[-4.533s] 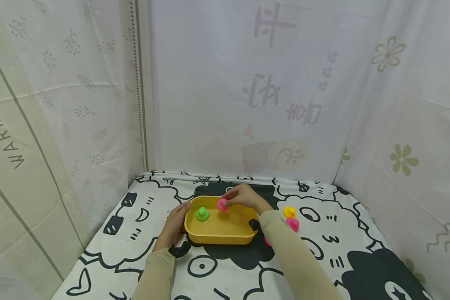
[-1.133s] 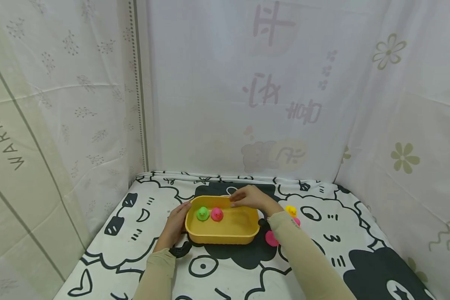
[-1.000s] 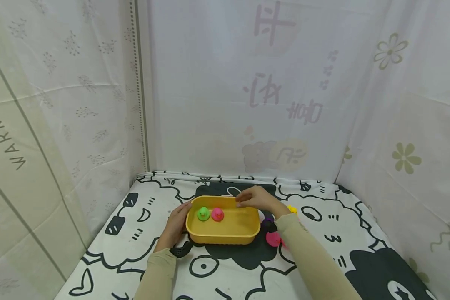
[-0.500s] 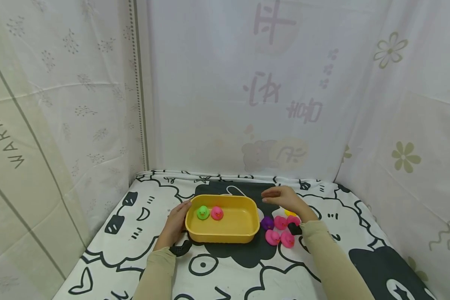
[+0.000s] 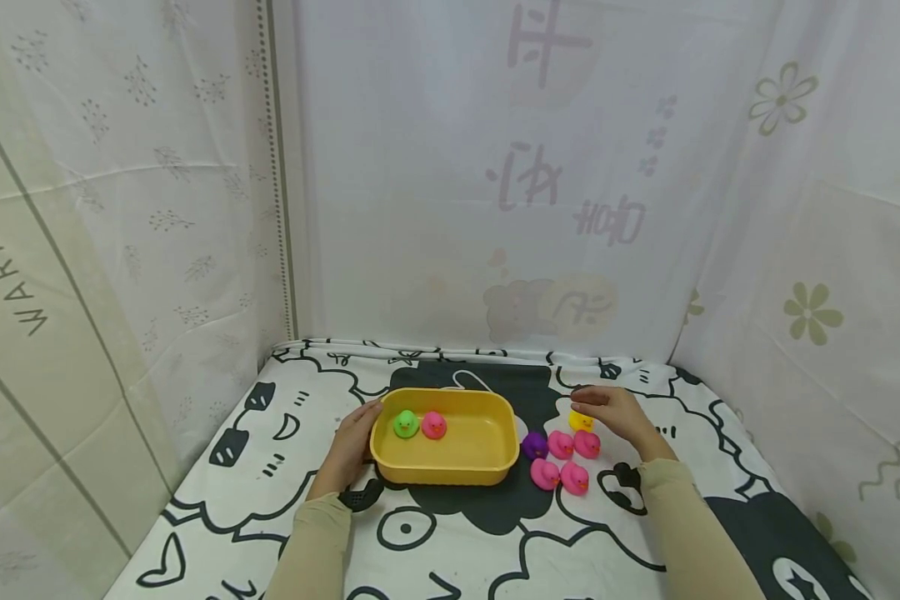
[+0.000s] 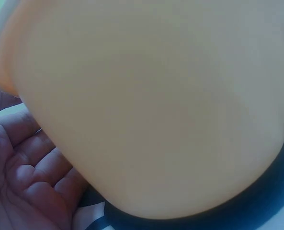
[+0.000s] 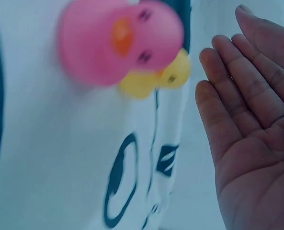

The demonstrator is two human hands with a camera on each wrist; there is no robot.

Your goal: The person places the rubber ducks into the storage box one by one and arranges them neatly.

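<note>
Left hand (image 5: 352, 442) lies flat against the left wall of the yellow tub (image 5: 450, 467), fingers straight, bracing rather than gripping; the left wrist view shows the palm (image 6: 22, 187) pressed on the tub wall (image 6: 156, 105). The tub sits near the middle of the desk (image 5: 270, 467), a little toward the far edge. Inside it, by the far-left corner, a green duck (image 5: 404, 424) and a pink duck (image 5: 434, 425) stand side by side, touching or nearly so.

Just right of the tub, a loose cluster: purple duck (image 5: 534, 445), four pink ducks (image 5: 562, 460), and a yellow duck (image 5: 581, 421) on the far side.

Right hand (image 5: 617, 414) hovers over the cluster's right side, fingers extended and relaxed, holding nothing. The right wrist view confirms an empty palm (image 7: 256, 143), with the yellow duck (image 7: 173, 74) nearest the fingertips and a pink duck in front of it (image 7: 118, 40).

Judgement: the step is picking the next duck.
- Take the yellow one, since it is closest.
- Pinch the body from above, as the ducks are packed and a sideways sweep would knock the neighbours.
- Keep the left palm on the tub.
- Set the duck in the tub's open right half.
</note>
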